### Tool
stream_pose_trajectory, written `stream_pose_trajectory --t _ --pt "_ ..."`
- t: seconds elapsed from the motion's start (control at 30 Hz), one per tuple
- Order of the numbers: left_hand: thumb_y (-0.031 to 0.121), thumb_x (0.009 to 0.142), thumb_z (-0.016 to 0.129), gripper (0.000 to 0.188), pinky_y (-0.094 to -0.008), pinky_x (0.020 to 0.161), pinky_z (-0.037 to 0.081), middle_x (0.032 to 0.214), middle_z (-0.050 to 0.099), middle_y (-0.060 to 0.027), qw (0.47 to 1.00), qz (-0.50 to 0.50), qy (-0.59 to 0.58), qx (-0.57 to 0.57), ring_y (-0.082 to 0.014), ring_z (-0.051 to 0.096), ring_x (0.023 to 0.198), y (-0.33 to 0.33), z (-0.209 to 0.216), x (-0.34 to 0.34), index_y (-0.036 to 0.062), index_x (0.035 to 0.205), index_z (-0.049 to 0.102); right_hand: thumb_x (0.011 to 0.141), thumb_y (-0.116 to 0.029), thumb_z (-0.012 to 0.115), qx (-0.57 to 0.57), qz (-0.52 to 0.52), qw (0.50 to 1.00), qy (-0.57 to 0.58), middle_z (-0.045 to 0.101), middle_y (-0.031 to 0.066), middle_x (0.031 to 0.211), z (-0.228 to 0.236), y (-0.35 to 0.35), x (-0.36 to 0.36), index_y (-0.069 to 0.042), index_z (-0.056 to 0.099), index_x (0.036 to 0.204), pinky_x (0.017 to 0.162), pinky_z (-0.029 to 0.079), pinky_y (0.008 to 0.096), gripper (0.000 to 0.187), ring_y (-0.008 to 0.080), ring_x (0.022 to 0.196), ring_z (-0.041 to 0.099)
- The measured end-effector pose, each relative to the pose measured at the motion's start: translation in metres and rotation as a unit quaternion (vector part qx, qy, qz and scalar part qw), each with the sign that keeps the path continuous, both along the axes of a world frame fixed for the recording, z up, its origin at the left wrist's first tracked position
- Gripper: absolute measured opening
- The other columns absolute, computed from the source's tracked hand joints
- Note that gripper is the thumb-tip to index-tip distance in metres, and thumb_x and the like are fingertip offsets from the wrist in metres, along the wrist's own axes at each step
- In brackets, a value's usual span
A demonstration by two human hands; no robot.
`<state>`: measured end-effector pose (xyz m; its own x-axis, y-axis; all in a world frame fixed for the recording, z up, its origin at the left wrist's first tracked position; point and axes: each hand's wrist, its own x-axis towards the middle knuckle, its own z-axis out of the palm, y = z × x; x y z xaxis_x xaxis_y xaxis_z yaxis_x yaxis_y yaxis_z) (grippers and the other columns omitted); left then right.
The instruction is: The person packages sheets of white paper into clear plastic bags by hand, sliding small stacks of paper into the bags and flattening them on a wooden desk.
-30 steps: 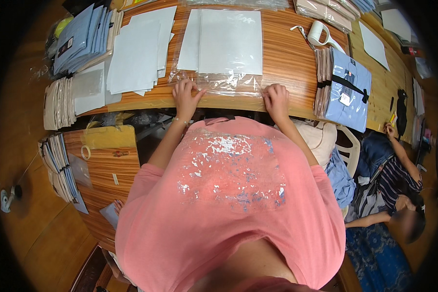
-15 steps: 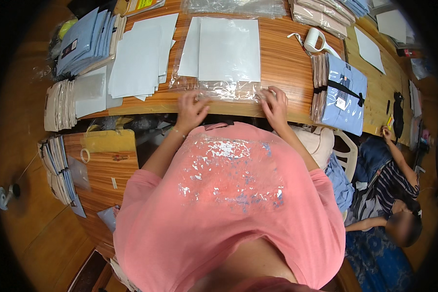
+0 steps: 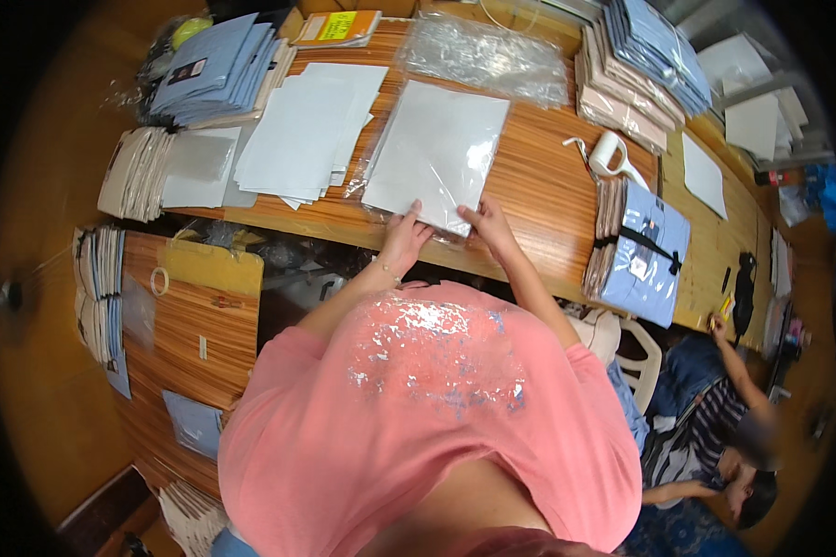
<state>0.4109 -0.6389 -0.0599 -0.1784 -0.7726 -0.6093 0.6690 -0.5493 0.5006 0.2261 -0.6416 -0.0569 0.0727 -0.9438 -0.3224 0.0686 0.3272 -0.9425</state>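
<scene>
A clear plastic bag with white sheets in it (image 3: pixel 437 148) lies on the striped wooden table in front of me, turned a little askew. My left hand (image 3: pixel 405 243) pinches its near edge, thumb on top and the other fingers partly hidden beneath. At the near right corner my right hand (image 3: pixel 488 228) grips the same bag, its thumb over the sheet. The near edge looks slightly raised over the table's front edge. To the left is a loose pile of white sheets (image 3: pixel 297 130), apart from my hands.
Clear plastic bags (image 3: pixel 483 60) lie at the back. Packed blue shirts (image 3: pixel 209 79) are piled far left; a ribbon-tied shirt bundle (image 3: pixel 641 246) stands right, near a white ring-shaped tool with a handle (image 3: pixel 608 153). A co-worker (image 3: pixel 715 427) sits at right, a hand on the other table.
My hands have moved inward from the bag's near corners and now grip its edge. The bag and sheets have turned clockwise, and the sheet sits nearer my fingers. The whole view has shifted.
</scene>
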Motion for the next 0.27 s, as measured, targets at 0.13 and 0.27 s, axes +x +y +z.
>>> stream_pose_trajectory --t 0.13,0.27 --pt "0.011 0.092 0.061 0.026 -0.0330 0.079 0.055 0.108 0.063 -0.0077 0.986 0.018 -0.118 -0.113 -0.0177 0.064 0.094 0.005 0.004 0.025 0.0024 0.116 0.054 0.092 -0.022 0.061 0.067 -0.042 0.995 -0.068 0.063 0.0034 0.080 0.041 -0.021 0.005 -0.001 0.054 0.113 0.047 0.043 0.0222 0.031 0.0091 0.059 0.056" --pt "0.012 0.091 0.062 0.030 -0.0314 0.074 0.058 0.104 0.066 -0.0096 0.960 -0.080 -0.233 -0.130 -0.0193 0.067 0.087 -0.011 0.025 0.057 0.0008 0.118 0.053 0.091 -0.033 0.062 0.004 -0.059 0.996 -0.059 0.067 0.0132 0.101 0.026 -0.090 -0.019 0.002 0.052 0.121 0.065 0.053 0.0296 0.047 0.0165 0.082 0.066"
